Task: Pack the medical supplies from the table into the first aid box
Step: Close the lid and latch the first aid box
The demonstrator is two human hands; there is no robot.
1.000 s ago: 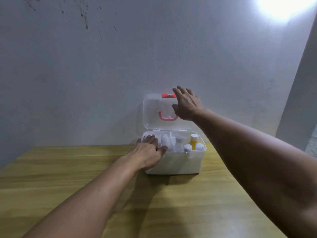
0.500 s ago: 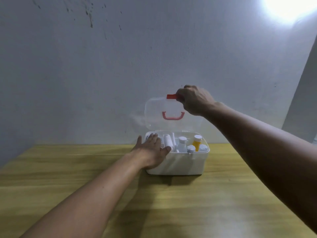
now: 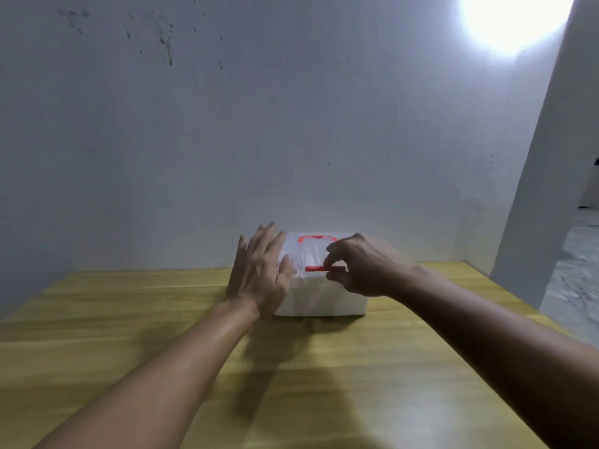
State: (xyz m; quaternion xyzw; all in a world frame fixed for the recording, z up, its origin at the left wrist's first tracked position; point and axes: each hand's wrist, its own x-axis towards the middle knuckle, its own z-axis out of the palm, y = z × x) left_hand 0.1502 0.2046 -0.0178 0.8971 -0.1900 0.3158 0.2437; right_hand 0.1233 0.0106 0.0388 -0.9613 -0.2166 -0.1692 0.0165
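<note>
The white first aid box stands at the far middle of the wooden table. Its clear lid is down over the box, with a red handle lying on top. My right hand pinches the red latch at the lid's front edge. My left hand is flat with fingers spread, resting against the box's left side and lid corner. The supplies inside are hidden under the lid and my hands.
A grey wall rises right behind the box. A bright lamp glare sits at the top right. A white pillar stands past the table's right edge, with floor beyond it.
My right hand has swung the lid down from upright onto the box and now pinches the red latch. My left hand lifted off the rim to the box's left side.
</note>
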